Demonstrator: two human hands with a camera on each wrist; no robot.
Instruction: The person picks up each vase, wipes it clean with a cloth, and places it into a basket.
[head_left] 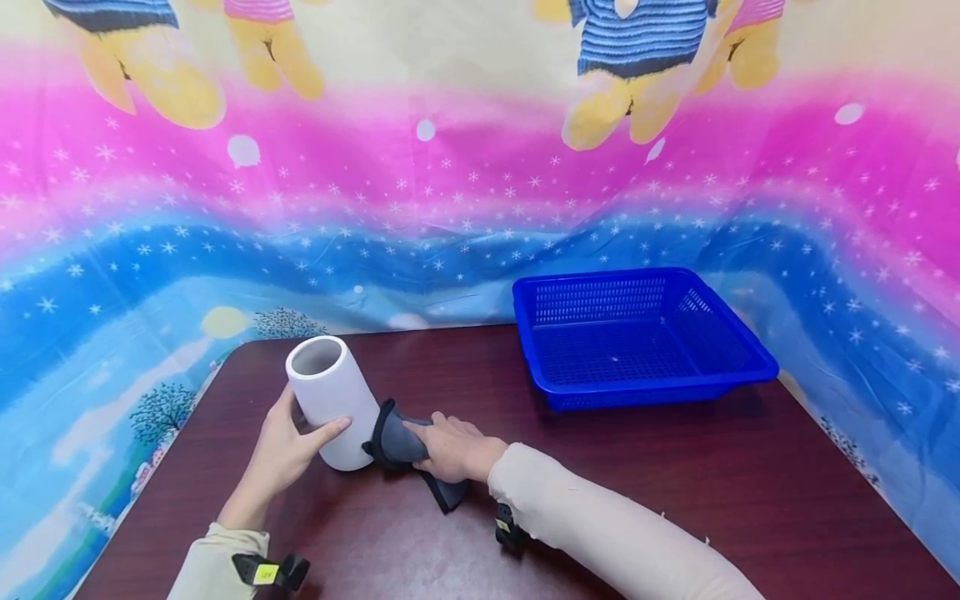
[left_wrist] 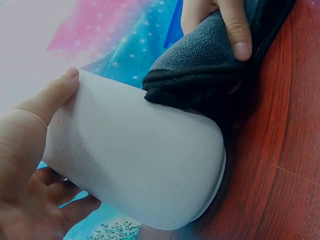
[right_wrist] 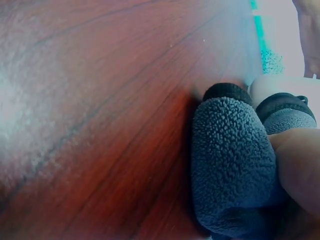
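A white vase (head_left: 339,408) with a wide round mouth stands at the left of the table, its mouth toward the top in the head view. My left hand (head_left: 281,450) grips its side, thumb on the near face; the left wrist view shows the thumb (left_wrist: 57,95) near one end and the fingers partly behind the vase. My right hand (head_left: 456,448) holds a bunched grey fleecy cloth (head_left: 401,437) with black edging. That cloth touches the vase's lower right side. In the right wrist view a fold of the cloth (right_wrist: 232,160) hangs beside the fingers, close to the tabletop.
A blue plastic basket (head_left: 540,367) with perforated sides sits at the back right of the dark red wooden table (head_left: 420,550). Behind the table hangs a printed curtain (head_left: 420,192) with snowflakes and cartoon bears.
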